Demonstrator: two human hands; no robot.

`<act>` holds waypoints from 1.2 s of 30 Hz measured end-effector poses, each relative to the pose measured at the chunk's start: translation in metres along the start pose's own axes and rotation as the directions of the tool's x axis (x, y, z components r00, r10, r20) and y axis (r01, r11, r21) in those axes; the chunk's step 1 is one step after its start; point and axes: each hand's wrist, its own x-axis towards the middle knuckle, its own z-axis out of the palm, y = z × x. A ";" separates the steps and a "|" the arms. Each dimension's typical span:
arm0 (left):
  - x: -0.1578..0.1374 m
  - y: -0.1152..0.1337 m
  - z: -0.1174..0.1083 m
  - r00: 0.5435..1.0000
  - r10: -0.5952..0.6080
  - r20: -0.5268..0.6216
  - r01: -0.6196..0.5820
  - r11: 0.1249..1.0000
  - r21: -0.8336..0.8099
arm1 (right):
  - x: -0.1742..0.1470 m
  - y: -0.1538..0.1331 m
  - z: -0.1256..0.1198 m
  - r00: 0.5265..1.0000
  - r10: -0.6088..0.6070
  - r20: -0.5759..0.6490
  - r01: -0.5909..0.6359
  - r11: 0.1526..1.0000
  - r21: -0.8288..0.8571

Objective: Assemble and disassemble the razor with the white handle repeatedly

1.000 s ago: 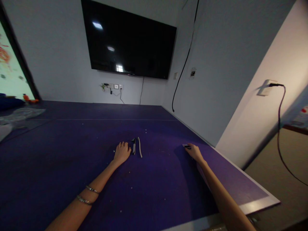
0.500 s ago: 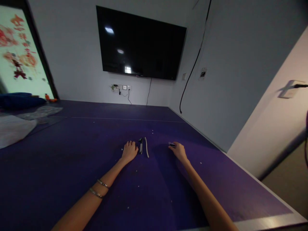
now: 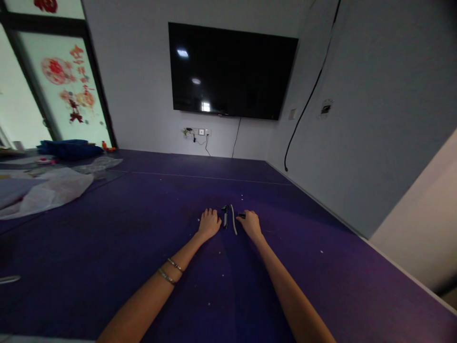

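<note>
My left hand [image 3: 210, 223] rests on the purple tabletop [image 3: 171, 195] with its fingers stretched out and nothing in it. Just right of its thumb lies a slim black-and-grey piece [image 3: 225, 218], too small to name; whether the thumb touches it I cannot tell. Beside that piece is a thin, slightly curved pale strip [image 3: 233, 220]. My right hand [image 3: 252, 224] is closed around a small dark piece [image 3: 242, 216] that sticks out to the left from its fingertips, close to the strip. The fingers hide most of this piece.
Crumpled clear plastic [image 3: 67, 186] and a dark blue bundle [image 3: 71, 149] lie on the left. A small orange object [image 3: 104, 146] stands behind them. A black cable [image 3: 303, 114] hangs by the right wall, and a television [image 3: 232, 71] hangs on the far wall. White specks dot the tabletop.
My right hand has moved left with the small dark piece, close to the pale strip. My left hand stays beside the black-and-grey piece. The view has turned left.
</note>
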 end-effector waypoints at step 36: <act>0.017 -0.060 -0.003 0.997 -0.020 0.078 0.019 1.000 0.016 | -0.003 0.078 -0.010 0.999 -0.040 0.033 0.045 0.983 -0.176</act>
